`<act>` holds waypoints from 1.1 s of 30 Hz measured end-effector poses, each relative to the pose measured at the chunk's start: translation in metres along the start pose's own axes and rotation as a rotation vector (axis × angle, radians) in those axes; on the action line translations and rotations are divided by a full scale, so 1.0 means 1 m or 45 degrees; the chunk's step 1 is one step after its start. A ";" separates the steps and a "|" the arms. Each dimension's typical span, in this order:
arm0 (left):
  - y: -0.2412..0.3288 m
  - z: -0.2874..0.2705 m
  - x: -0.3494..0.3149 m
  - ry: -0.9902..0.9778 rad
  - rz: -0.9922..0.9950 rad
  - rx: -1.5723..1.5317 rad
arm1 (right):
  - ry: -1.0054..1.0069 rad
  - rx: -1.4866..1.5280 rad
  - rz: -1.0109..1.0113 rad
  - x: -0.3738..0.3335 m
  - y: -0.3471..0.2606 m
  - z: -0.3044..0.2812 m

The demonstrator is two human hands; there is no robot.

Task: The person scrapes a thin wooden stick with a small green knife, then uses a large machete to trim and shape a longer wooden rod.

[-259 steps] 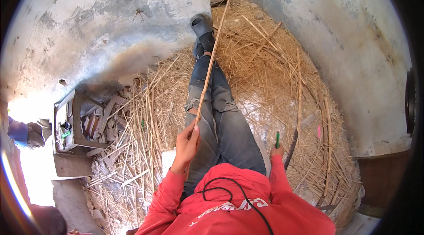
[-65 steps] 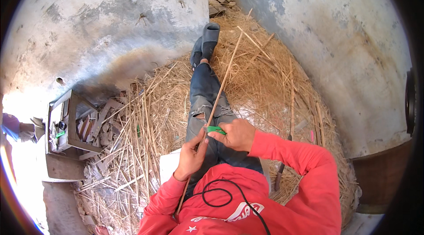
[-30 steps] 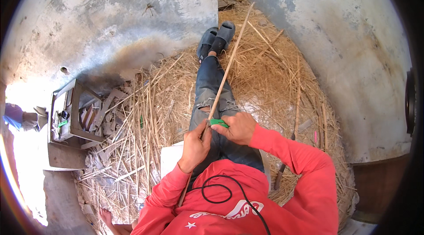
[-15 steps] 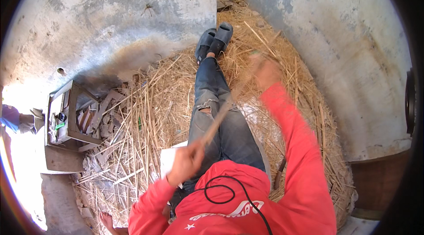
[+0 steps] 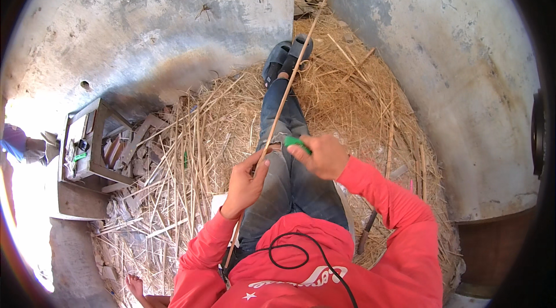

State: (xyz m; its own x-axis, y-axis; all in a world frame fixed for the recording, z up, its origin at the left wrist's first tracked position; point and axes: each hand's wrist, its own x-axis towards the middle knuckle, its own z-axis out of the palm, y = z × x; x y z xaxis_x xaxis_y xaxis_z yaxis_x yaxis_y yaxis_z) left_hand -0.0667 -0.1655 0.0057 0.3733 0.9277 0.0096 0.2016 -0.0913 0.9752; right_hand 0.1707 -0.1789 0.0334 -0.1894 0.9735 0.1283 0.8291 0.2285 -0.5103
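Observation:
My left hand point(image 5: 245, 185) pinches a long, thin bamboo strip point(image 5: 285, 99) between thumb and fingers. The strip runs from beside my lap, over my legs and up past my slippers toward the wall corner. Close by on the right, my right hand point(image 5: 325, 158) is closed around a small green-handled tool point(image 5: 297, 145). Its green end lies just right of the strip, over my knee. The working end of this tool is hidden, so I cannot make out its exact kind, nor whether it touches the strip.
Straw and shavings point(image 5: 341, 99) cover the floor around my outstretched legs. Long strips point(image 5: 200, 151) lie piled at left, beside a wooden frame box point(image 5: 95, 140). A dark, blade-like tool point(image 5: 366, 233) lies at right. Walls point(image 5: 434, 76) enclose the far side. Another person's limb point(image 5: 136, 288) shows lower left.
My right hand, blurred and stretched out far forward before, has come back near my left hand. The strip now shows sharply and points more steeply toward my feet. My left hand has shifted slightly forward.

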 end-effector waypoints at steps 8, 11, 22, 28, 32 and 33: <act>-0.006 0.010 0.001 0.079 0.169 0.209 | 0.032 -0.111 -0.113 0.003 -0.011 0.019; -0.006 0.008 -0.012 0.000 0.122 0.295 | 0.214 -0.043 0.273 0.030 0.037 0.014; -0.053 -0.048 -0.116 -0.300 -0.155 0.219 | 0.739 -0.383 1.026 0.011 0.312 -0.143; -0.039 -0.053 -0.084 -0.199 -0.474 -0.107 | 0.768 -0.349 0.822 0.018 0.243 -0.132; -0.026 -0.021 -0.035 -0.202 -0.330 -0.283 | 0.487 -0.017 0.498 0.014 0.119 -0.073; -0.020 -0.012 -0.026 -0.187 -0.319 -0.309 | 0.392 0.012 0.332 0.008 0.090 -0.053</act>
State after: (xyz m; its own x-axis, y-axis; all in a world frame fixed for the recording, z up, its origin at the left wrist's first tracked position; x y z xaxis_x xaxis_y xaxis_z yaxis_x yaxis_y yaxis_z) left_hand -0.0911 -0.1830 -0.0111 0.4693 0.8467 -0.2508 0.0892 0.2371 0.9674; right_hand 0.2712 -0.1509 0.0335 0.1944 0.9508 0.2413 0.8235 -0.0245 -0.5668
